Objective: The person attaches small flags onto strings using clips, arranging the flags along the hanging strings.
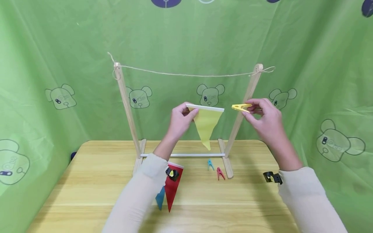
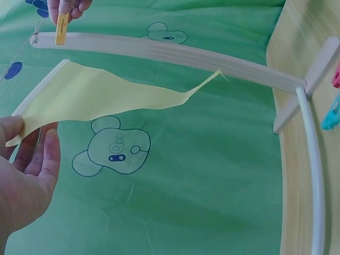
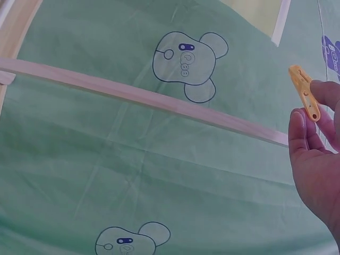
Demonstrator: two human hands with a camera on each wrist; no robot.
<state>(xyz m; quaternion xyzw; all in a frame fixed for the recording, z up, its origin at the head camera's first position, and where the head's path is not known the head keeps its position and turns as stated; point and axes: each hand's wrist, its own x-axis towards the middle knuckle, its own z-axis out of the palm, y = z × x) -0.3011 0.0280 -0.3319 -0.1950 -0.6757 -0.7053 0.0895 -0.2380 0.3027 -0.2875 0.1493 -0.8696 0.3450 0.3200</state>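
A yellow triangular pennant [image 1: 207, 123] with a white top strip hangs from my left hand [image 1: 181, 119], which pinches its upper left corner between thumb and fingers. My right hand [image 1: 266, 118] pinches the handle end of a yellow clothespin [image 1: 241, 107], level with the pennant and a short gap to its right. Above both hands a thin string [image 1: 180, 74] stretches between two wooden posts; neither the pennant nor the clothespin touches it. In the left wrist view the pennant [image 2: 101, 95] has a curled, twisted tip. The right wrist view shows the clothespin [image 3: 305, 94] between thumb and fingertips.
On the wooden table [image 1: 96, 181] lie a blue clothespin [image 1: 210, 164] and a red clothespin [image 1: 220, 173]. A red pennant [image 1: 174, 186] and a blue pennant [image 1: 160, 198] lie partly under my left forearm. A white rod [image 1: 186, 155] joins the stand's feet. Green printed curtain surrounds the table.
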